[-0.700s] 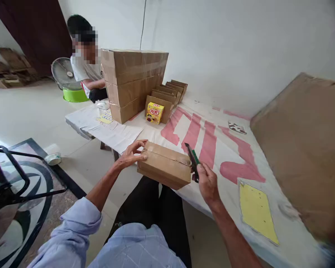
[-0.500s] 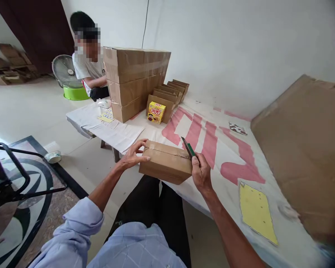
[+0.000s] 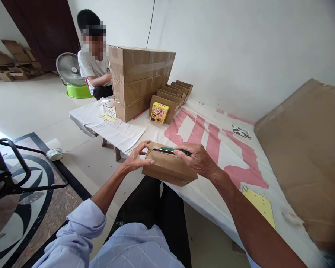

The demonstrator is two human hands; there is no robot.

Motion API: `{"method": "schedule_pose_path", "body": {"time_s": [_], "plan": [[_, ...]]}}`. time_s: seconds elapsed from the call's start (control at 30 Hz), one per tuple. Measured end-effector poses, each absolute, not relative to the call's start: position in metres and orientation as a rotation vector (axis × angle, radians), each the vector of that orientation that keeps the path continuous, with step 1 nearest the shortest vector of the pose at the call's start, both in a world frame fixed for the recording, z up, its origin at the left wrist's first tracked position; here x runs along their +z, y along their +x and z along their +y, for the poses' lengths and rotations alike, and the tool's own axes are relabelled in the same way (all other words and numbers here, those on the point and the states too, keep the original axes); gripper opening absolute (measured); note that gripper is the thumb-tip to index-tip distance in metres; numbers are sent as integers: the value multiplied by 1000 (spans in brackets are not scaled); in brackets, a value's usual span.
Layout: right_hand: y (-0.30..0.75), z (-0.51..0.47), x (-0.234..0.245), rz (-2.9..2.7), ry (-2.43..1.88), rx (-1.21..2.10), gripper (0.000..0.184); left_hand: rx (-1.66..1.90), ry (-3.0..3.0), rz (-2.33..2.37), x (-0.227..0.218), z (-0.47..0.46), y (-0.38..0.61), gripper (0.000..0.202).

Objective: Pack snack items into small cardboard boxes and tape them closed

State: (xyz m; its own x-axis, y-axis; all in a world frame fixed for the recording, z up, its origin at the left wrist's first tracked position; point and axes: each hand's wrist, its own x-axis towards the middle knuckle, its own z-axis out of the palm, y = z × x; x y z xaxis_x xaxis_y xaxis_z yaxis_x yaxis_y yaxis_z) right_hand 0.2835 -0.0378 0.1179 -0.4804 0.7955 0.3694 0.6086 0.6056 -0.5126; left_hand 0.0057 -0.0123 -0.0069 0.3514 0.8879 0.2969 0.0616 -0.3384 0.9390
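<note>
Cardboard box (image 3: 167, 173), one, brown: at the near edge of the desk (image 3: 212, 201), between both hands; whether it rests on the desk, cannot tell. Left hand (image 3: 138, 158): grasping the box's left end, thumb on the near side. Knife (image 3: 167, 149), one, green grip: lying along the top of the box, pointing left. Right hand (image 3: 195, 158): clenched around the knife. Stack of boxes (image 3: 136, 82), three high: far left on the desk. Yellow packet (image 3: 159, 112): just right of the stack, upright. Yellow sheet (image 3: 261, 204): right, partly behind the forearm. Fan (image 3: 69, 69): far left, beside a seated person (image 3: 89, 69).
</note>
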Motion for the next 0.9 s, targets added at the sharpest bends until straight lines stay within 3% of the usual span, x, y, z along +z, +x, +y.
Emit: {"method": "schedule_pose_path", "body": {"time_s": [0.9], "plan": [[274,-26,137,-2557,-1172,88,29,1106,1670,864,-7,-15,6,57]]}}
